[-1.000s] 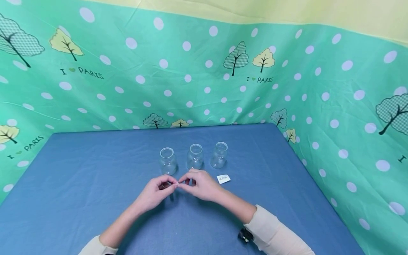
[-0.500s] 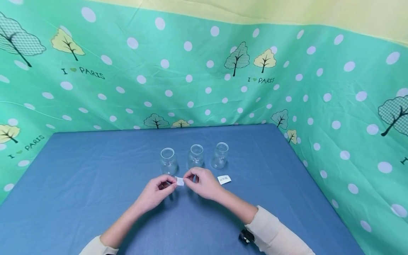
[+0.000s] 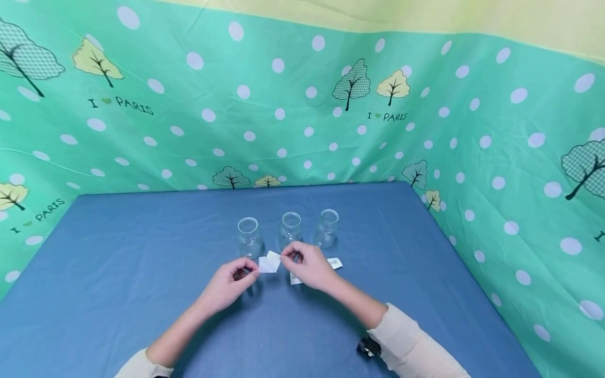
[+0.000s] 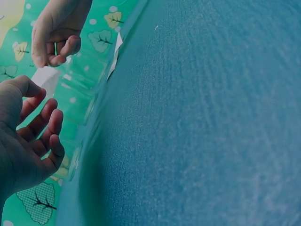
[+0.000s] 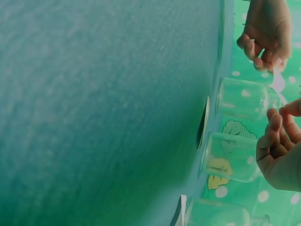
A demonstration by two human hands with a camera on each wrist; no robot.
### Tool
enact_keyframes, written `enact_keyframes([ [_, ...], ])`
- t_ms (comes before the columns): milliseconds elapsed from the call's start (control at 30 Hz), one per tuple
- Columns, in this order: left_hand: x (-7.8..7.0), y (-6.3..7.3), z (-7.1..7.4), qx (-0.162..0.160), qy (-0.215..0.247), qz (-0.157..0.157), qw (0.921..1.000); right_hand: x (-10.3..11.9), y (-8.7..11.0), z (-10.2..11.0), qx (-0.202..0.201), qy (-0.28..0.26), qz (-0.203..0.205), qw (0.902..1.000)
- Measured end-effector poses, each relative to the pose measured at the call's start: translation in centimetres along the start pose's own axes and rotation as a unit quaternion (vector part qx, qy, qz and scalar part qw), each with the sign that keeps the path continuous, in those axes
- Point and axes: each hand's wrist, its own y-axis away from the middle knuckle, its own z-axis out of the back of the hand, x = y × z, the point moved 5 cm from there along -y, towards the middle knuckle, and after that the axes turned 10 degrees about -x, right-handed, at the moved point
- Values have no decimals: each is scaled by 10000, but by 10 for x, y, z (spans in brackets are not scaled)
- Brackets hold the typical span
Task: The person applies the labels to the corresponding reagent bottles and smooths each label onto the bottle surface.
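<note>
A small white paper slip (image 3: 270, 262) with a fold across it is stretched between my hands above the blue table. My left hand (image 3: 230, 284) pinches its left edge between thumb and forefinger. At the opposite edge, my right hand (image 3: 309, 268) pinches it the same way; both hands' other fingers are loosely curled. Close behind stand three clear glass jars without lids: a left jar (image 3: 249, 241), a middle jar (image 3: 290, 231) partly behind my right hand, and a right jar (image 3: 326, 231).
Two more paper slips lie on the blue table (image 3: 142, 273): one slip (image 3: 335, 263) with writing right of my hand, another slip (image 3: 295, 279) partly covered by that hand. A green dotted curtain (image 3: 283, 94) hangs behind and along the right side.
The paper slip, first a tiny folded bit between the fingertips, has opened out. My right hand has moved right and slightly away, uncovering part of a slip on the table.
</note>
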Motion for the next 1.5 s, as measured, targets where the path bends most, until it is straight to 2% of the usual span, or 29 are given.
enact_keyframes([
  [267,7,0,-3,37,-296,136,9995,-3,-2,2,-184,-57,-162,9997],
  [433,7,0,-3,-19,-328,141,9994,-5,-2,5,-372,-214,-222,9988],
  [800,10,1,-1,-82,-388,389,9985,-13,-4,11,-677,-327,-508,9959],
  [1100,11,2,-2,36,-455,494,9977,-18,-3,11,-745,-313,-502,9955],
  [1300,12,4,-3,136,-656,398,9970,-18,-2,11,-749,-276,-502,9955],
  [1500,15,6,-3,210,-939,517,9940,-17,-1,10,-727,-223,-508,9958],
])
